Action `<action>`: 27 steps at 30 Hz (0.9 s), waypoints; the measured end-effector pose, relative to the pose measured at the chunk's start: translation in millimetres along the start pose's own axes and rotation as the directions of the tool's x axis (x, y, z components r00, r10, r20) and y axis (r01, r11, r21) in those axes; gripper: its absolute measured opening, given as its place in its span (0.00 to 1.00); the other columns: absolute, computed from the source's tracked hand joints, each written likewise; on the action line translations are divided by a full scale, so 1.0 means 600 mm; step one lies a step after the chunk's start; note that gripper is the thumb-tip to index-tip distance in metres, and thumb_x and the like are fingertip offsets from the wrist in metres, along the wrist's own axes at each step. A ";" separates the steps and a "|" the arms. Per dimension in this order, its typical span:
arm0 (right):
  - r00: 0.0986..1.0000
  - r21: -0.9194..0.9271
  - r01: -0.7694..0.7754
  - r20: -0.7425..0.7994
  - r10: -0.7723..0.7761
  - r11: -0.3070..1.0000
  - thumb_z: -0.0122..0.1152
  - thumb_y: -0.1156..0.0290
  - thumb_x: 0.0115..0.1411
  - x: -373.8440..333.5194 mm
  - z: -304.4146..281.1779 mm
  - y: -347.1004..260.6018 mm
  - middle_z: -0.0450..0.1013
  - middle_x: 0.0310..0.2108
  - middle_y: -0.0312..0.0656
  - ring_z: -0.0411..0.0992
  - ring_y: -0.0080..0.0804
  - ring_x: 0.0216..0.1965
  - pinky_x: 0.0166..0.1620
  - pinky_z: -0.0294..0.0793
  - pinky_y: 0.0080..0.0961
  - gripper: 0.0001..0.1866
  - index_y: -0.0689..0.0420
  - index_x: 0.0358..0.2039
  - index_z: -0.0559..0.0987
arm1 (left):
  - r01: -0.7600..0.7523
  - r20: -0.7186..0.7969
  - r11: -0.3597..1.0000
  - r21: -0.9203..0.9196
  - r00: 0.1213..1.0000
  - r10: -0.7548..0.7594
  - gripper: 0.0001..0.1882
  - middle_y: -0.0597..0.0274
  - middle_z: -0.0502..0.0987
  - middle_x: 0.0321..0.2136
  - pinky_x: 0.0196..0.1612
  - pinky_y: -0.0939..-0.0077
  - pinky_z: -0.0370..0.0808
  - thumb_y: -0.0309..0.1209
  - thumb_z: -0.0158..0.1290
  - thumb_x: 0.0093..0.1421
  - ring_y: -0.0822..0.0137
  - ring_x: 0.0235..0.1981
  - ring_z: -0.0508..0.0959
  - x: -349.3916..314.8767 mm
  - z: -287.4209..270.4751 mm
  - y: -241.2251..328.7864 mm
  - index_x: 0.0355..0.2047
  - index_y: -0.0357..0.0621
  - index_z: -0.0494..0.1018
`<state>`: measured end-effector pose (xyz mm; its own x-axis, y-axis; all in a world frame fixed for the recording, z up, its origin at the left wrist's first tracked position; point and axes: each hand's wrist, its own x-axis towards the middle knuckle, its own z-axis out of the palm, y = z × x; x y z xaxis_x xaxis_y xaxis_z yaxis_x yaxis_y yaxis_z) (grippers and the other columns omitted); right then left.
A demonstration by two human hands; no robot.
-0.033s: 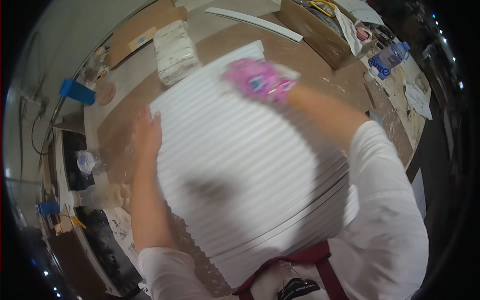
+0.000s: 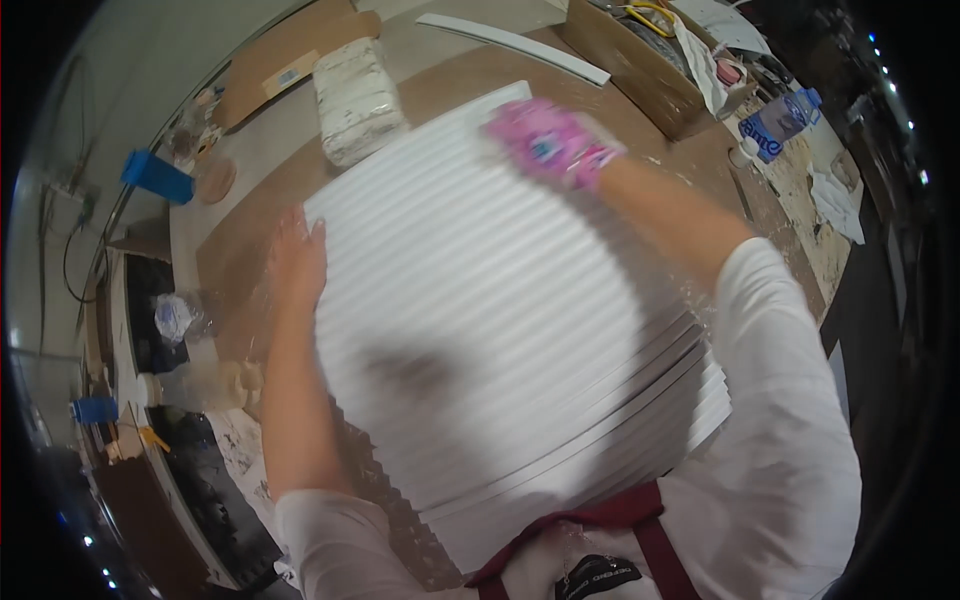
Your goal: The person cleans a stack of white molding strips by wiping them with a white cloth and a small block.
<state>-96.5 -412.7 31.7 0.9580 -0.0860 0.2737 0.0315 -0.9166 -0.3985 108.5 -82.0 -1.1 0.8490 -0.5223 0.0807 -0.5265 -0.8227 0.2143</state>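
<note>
A stack of white ribbed panels lies in front of me on the brown work surface, with several panel edges fanned out at its lower right. My left hand is bare and rests at the stack's left edge, fingers stretched forward and thumb against the side. At the far right of the top panel is my right hand, in a pink patterned glove. It is blurred by motion, and its fingers are hard to make out. A pale fringe shows along the glove; I cannot tell whether it is a cloth or part of the glove.
Beyond the stack lie a plastic-wrapped white block, flat cardboard and a white strip. An open cardboard box of odds and ends stands far right, near a blue-labelled bottle. A blue box sits left.
My gloved right hand has slid a little to the right across the top panel. My left hand stays at the left edge. The whole view has shifted slightly.
</note>
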 end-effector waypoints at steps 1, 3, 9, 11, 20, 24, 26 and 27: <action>0.973 0.045 -0.224 0.060 0.222 0.973 0.52 0.62 0.66 -0.019 -0.026 0.053 0.76 0.39 0.43 0.76 0.36 0.42 0.45 0.77 0.32 0.12 0.52 0.45 0.78 | -0.027 0.037 1.000 -0.003 0.999 0.027 0.33 0.54 0.57 0.68 0.68 0.53 0.52 0.50 0.39 0.68 0.54 0.69 0.54 0.001 -0.007 -0.010 0.68 0.45 0.55; 0.910 0.005 -0.407 0.095 0.404 0.914 0.50 0.61 0.67 -0.055 -0.078 0.139 0.78 0.38 0.45 0.77 0.35 0.41 0.40 0.79 0.30 0.13 0.51 0.44 0.80 | 0.008 -0.061 0.942 -0.336 0.998 -0.030 0.34 0.53 0.57 0.68 0.69 0.60 0.51 0.50 0.39 0.69 0.56 0.69 0.54 -0.001 -0.021 -0.034 0.68 0.42 0.55; 0.868 0.541 -0.491 0.371 0.331 0.682 0.51 0.68 0.66 -0.128 -0.032 0.162 0.75 0.47 0.42 0.72 0.32 0.50 0.57 0.68 0.23 0.20 0.62 0.56 0.72 | 0.302 0.233 0.276 -0.912 0.938 -0.259 0.41 0.54 0.53 0.69 0.68 0.66 0.52 0.58 0.36 0.69 0.60 0.69 0.55 -0.062 -0.019 -0.119 0.70 0.40 0.48; 0.907 0.704 -0.419 0.291 0.305 0.574 0.53 0.64 0.64 -0.138 -0.002 0.162 0.75 0.46 0.42 0.71 0.31 0.48 0.52 0.69 0.25 0.22 0.63 0.55 0.73 | 0.398 0.355 0.279 -0.874 0.915 -0.195 0.43 0.55 0.55 0.68 0.68 0.67 0.52 0.62 0.34 0.68 0.61 0.68 0.56 -0.077 -0.006 -0.126 0.70 0.41 0.49; 0.993 0.132 0.100 -0.078 -0.091 0.986 0.50 0.60 0.66 -0.051 -0.031 0.002 0.72 0.51 0.44 0.71 0.36 0.52 0.56 0.70 0.31 0.21 0.56 0.55 0.73 | -0.179 -0.191 0.984 0.023 0.965 0.180 0.33 0.51 0.53 0.69 0.69 0.54 0.49 0.42 0.46 0.66 0.52 0.70 0.53 -0.098 -0.002 -0.017 0.67 0.42 0.54; 0.938 0.708 0.317 -0.137 -0.318 0.631 0.49 0.59 0.67 -0.006 0.104 -0.205 0.70 0.54 0.46 0.71 0.38 0.54 0.57 0.71 0.34 0.20 0.55 0.55 0.72 | -0.181 0.023 0.983 0.040 0.983 0.180 0.31 0.62 0.51 0.71 0.69 0.47 0.45 0.44 0.41 0.67 0.56 0.71 0.49 -0.106 0.003 0.013 0.69 0.50 0.54; 0.928 0.679 0.350 -0.159 -0.336 0.645 0.49 0.59 0.68 0.001 0.140 -0.211 0.69 0.55 0.47 0.70 0.39 0.55 0.57 0.72 0.36 0.19 0.55 0.55 0.72 | -0.174 0.015 0.984 0.025 0.985 0.174 0.31 0.62 0.50 0.71 0.69 0.48 0.44 0.46 0.39 0.68 0.56 0.71 0.49 -0.107 0.001 0.012 0.69 0.51 0.53; 0.917 0.321 0.400 -0.129 -0.378 0.859 0.48 0.59 0.69 -0.007 0.139 -0.185 0.70 0.55 0.46 0.71 0.38 0.55 0.57 0.72 0.34 0.18 0.53 0.54 0.74 | -0.163 0.043 0.986 0.043 0.986 0.162 0.31 0.62 0.50 0.71 0.70 0.48 0.43 0.46 0.38 0.68 0.56 0.71 0.48 -0.106 0.001 0.011 0.69 0.51 0.53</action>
<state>-80.5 -277.8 1.9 0.8292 0.2176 0.5149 0.5016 -0.6960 -0.5137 50.9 -54.3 -5.5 0.7500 -0.6575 0.0725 -0.6596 -0.7352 0.1561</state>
